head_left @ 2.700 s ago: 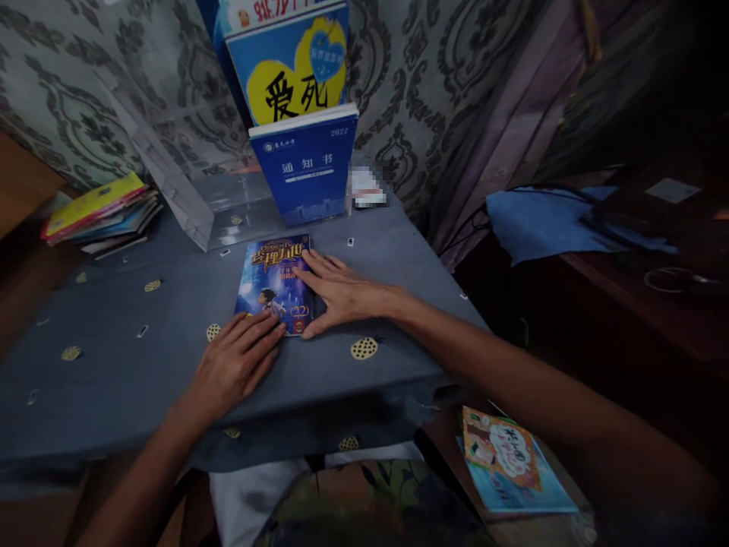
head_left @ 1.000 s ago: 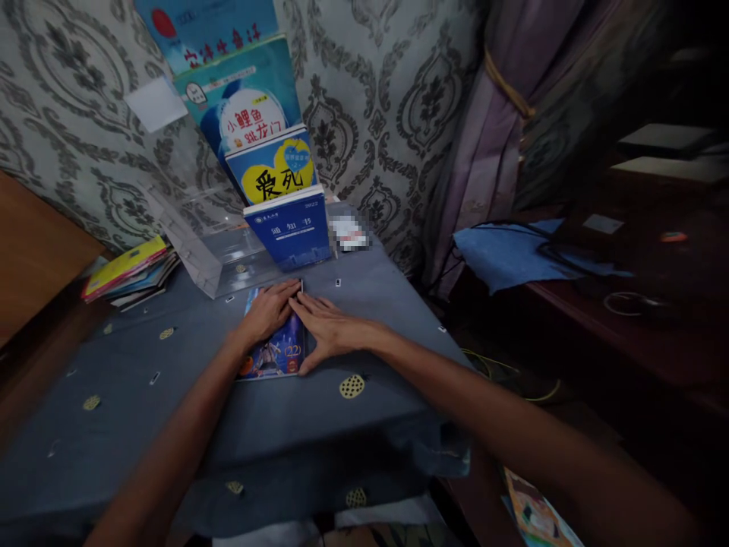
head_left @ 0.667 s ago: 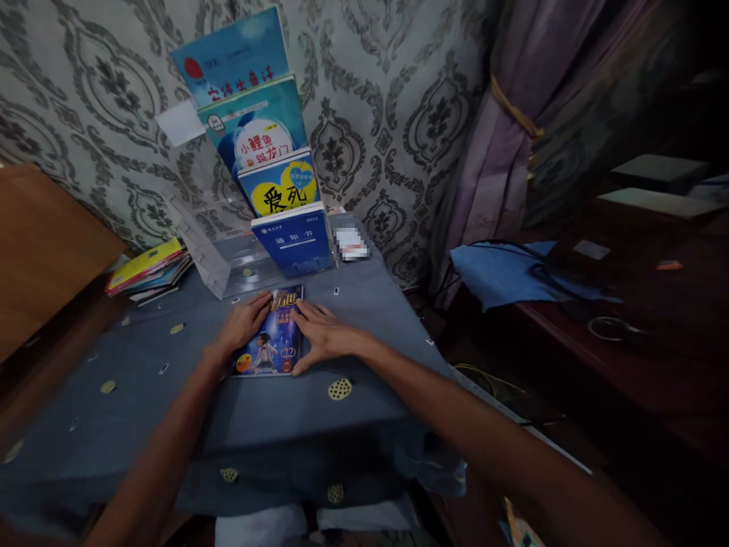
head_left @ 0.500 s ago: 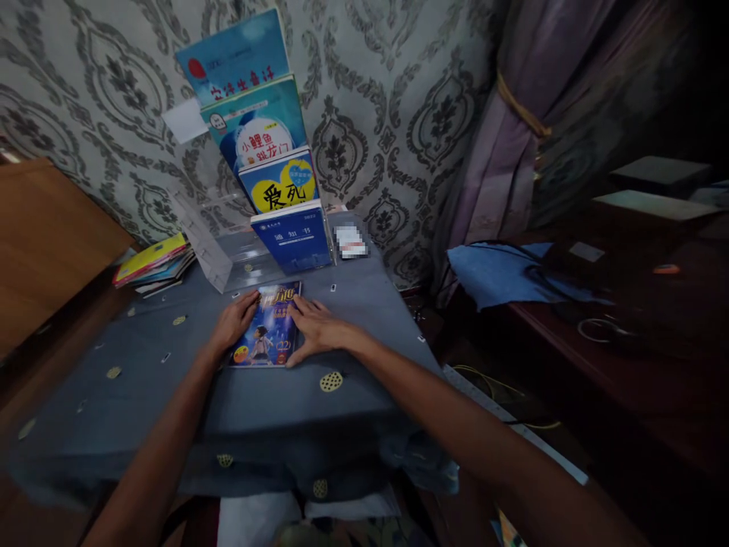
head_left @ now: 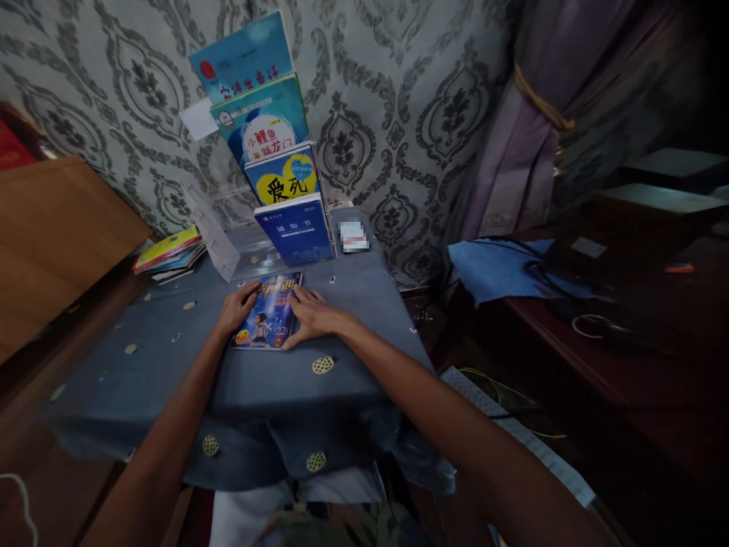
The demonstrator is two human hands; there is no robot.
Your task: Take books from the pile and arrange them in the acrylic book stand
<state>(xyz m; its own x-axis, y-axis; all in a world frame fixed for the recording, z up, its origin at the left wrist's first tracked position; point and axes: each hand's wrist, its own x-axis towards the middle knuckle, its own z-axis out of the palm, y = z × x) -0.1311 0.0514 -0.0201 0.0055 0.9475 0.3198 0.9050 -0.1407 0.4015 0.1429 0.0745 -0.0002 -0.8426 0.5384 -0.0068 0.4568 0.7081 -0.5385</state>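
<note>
A dark blue picture book [head_left: 268, 311] lies flat on the grey-blue tablecloth [head_left: 239, 380]. My left hand [head_left: 238, 308] rests on the book's left edge, fingers curled over its far corner. My right hand [head_left: 308, 317] lies flat on the book's right side, fingers spread. Just behind the book stands a clear tiered display stand [head_left: 225, 243] with several books upright in it; a blue booklet [head_left: 295, 231] sits in the lowest tier.
A stack of thin books [head_left: 169, 255] lies at the table's far left. A wooden board [head_left: 62, 235] leans at the left. A dark side table with a blue cloth [head_left: 506, 270] stands at the right. Patterned wall and a curtain [head_left: 529, 137] are behind.
My left hand slid from the book's near corner up over its top and then to its left edge. The right hand stayed on the book's right side. The camera pulled back and upward.
</note>
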